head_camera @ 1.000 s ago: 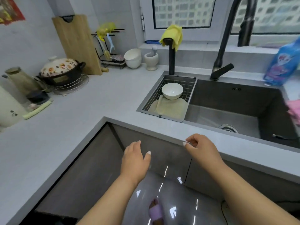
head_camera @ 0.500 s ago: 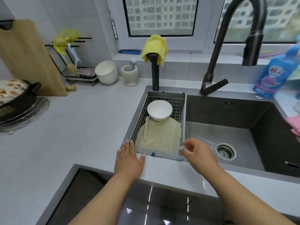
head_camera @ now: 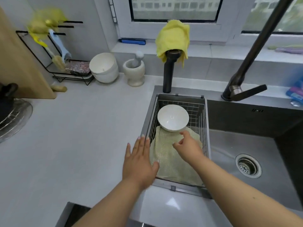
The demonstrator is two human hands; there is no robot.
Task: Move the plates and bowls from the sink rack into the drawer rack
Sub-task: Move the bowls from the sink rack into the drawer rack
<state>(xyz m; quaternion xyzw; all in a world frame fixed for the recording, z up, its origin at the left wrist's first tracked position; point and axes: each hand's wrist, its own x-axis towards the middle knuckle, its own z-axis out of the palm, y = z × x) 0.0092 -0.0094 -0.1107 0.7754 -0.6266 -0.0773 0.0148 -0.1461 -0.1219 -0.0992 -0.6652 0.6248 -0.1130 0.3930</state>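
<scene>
Over the sink rack (head_camera: 204, 128), both hands hover near the bowl (head_camera: 173, 117).

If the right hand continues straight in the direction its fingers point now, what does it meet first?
Most likely the near rim of the white ceramic bowl in the wire sink rack; the right hand hovers just before it, though depth is unclear.

Bowl (head_camera: 173, 117) in sink rack (head_camera: 205, 136)

Bare forearms, no sleeves; light-painted nails.
</scene>
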